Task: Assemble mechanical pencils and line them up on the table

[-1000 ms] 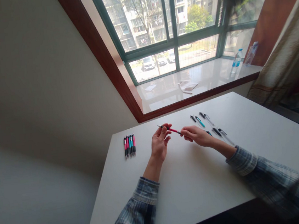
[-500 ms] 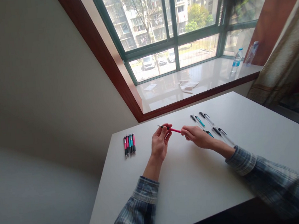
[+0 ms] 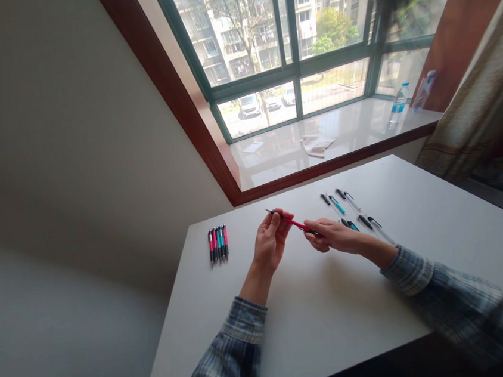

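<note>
A red pen [image 3: 299,225] with a black grip spans the gap between my two hands above the white table [image 3: 319,319]. My left hand [image 3: 269,239] is closed on the grip end, and the pen's tip points up and to the left. My right hand [image 3: 333,237] pinches the other end, where a dark clip shows at the fingers. Left of my hands, a row of finished-looking pens [image 3: 218,245] in red, teal and black lies side by side. Several pen parts [image 3: 347,199], some clear, some teal, some black, lie beyond my right hand.
A window sill [image 3: 275,156] behind the table holds a crumpled cloth or paper [image 3: 316,144] and two plastic bottles [image 3: 399,103]. A wall [image 3: 74,171] stands to the left, and a curtain [image 3: 463,106] hangs at the right.
My right hand has turned and its fingers now curl under the pen's end, with the dark clip showing there. My left hand has barely moved.
</note>
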The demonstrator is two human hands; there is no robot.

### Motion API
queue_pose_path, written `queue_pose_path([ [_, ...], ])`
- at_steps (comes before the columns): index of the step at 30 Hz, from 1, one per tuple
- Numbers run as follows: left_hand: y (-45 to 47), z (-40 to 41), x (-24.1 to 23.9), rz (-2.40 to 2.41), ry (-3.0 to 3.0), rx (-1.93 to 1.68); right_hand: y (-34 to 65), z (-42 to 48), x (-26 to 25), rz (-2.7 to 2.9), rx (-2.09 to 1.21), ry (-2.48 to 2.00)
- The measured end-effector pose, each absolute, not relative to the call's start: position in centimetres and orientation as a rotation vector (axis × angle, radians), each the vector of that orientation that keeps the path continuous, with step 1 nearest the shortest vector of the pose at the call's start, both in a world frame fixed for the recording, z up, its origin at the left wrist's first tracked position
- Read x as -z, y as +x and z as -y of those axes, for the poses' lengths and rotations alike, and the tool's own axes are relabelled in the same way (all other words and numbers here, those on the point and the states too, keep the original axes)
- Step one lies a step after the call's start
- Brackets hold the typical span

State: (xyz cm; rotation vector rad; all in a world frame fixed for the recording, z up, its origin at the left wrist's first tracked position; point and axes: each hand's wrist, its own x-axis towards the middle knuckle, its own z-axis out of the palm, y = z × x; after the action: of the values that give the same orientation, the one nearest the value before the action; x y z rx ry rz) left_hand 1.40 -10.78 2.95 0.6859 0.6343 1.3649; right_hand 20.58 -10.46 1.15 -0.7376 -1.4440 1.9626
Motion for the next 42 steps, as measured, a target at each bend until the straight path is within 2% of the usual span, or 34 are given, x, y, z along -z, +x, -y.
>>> queue_pose_path([
  [6,0.9,10.3,-2.5,-0.676,0.44,-1.394,21.5,10.9,-3.2,1.341,-1.907,-0.561],
  [11,0.9,10.4,-2.4,-0.655,0.386,-1.307,21.5,10.9,-3.6,1.571,-1.789,-0.434],
  [16,1.3,10.8,-2.3,-0.658,0.402,-1.214,21.2,10.9,-3.3,1.703,-1.606,-0.467],
  [23,2.1,11.1,-2.4,-0.76,0.496,-1.228,21.3,11.0,-3.3,1.599,-1.613,-0.499],
  [27,2.1,11.1,-2.4,-0.974,0.766,-1.322,21.4,10.6,-3.4,1.331,-1.625,-0.609],
  [31,1.7,11.5,-3.0,-1.203,1.367,-1.535,21.6,10.1,-3.3,1.079,-1.675,-0.697],
  [36,1.7,11.9,-3.0,-1.303,2.128,-1.389,21.3,9.9,-2.7,0.915,-1.802,-0.624],
  [42,1.9,12.1,-2.6,-1.315,2.327,-1.355,21.3,9.4,-2.0,0.711,-1.842,-0.657],
])
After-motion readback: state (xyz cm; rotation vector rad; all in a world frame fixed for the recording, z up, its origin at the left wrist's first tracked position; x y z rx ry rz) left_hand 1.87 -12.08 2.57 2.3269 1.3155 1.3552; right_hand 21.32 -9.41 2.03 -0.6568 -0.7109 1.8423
